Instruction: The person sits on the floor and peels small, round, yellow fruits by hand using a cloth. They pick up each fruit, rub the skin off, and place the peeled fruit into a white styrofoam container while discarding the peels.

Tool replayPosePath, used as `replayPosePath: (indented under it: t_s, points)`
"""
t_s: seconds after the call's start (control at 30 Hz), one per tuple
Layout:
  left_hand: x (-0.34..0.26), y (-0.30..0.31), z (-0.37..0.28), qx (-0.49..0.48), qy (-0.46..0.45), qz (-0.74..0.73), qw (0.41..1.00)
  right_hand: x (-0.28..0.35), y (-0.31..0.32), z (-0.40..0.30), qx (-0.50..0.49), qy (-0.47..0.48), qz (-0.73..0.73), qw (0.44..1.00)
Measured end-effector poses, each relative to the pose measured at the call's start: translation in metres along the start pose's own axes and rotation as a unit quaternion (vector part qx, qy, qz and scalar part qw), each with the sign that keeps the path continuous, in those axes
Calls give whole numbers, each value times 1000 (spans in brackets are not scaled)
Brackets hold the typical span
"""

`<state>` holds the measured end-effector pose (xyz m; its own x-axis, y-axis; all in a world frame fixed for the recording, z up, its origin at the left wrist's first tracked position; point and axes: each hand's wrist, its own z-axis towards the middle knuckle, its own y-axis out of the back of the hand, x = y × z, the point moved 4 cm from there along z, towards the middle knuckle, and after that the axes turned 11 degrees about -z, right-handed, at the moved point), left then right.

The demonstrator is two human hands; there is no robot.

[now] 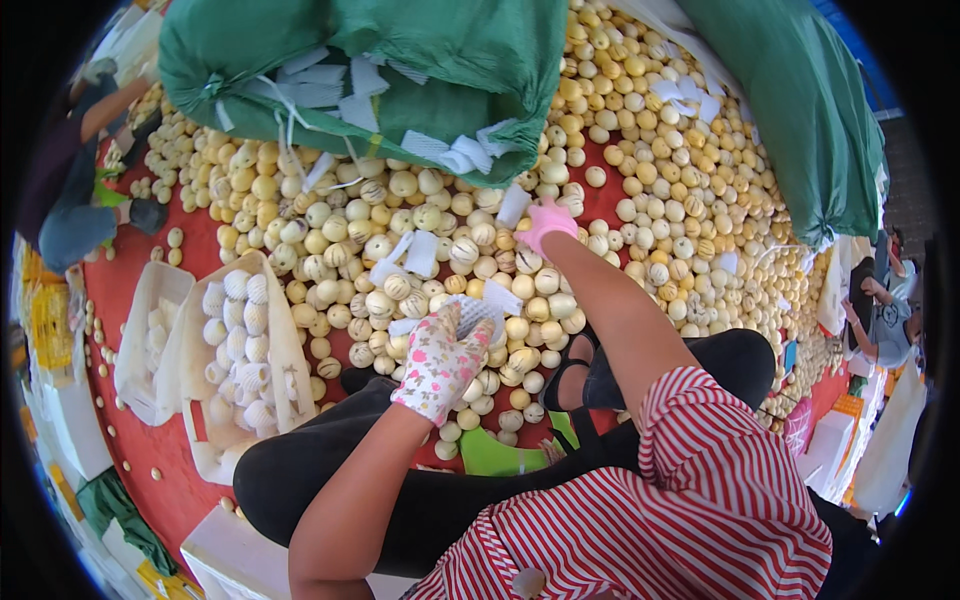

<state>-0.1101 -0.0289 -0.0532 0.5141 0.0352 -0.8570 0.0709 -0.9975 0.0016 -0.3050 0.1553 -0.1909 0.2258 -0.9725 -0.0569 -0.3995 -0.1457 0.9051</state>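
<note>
My left hand [444,366], in a white floral-print glove, holds a white foam net sleeve [474,315] between thumb and fingers. Whether a fruit sits inside that sleeve is hard to see. Farther out, my right hand [553,225] in a pink glove reaches down onto the heap of pale yellow pepino melons [420,217], some with dark stripes. Its fingers are partly hidden, so I cannot tell whether they grip a melon. A flattened foam net [513,206] lies just left of that hand. More loose nets, including one foam net [421,253], rest on the melons.
Left of my knee stands a lined crate [296,382] holding several net-wrapped melons [236,315], beside another lined container [142,360]. A green sack [450,45] with foam nets in its mouth lies ahead. Red sheeting [150,480] covers the ground. Another person [67,195] sits at far left.
</note>
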Motion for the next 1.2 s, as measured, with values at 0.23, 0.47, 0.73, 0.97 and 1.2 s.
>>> replayPosePath:
  t_s: [0.23, 0.47, 0.73, 0.97, 1.2]
  points:
    - [-15, 17, 0, -108, 2, 31, 994, 20, 18, -87, 298, -26, 836, 460]
    - [-34, 16, -13, -70, -115, 286, 949, 80, 56, -165, 255, 10, 812, 524]
    - [-29, 14, -38, -11, -221, 190, 957, 91, 65, -212, 238, 56, 730, 638]
    - [-32, 29, -75, 202, -36, -390, 898, 90, 57, -228, 212, 167, 759, 593]
    - [-37, 40, -82, 213, -32, -251, 944, 101, 70, -251, 383, 177, 843, 333]
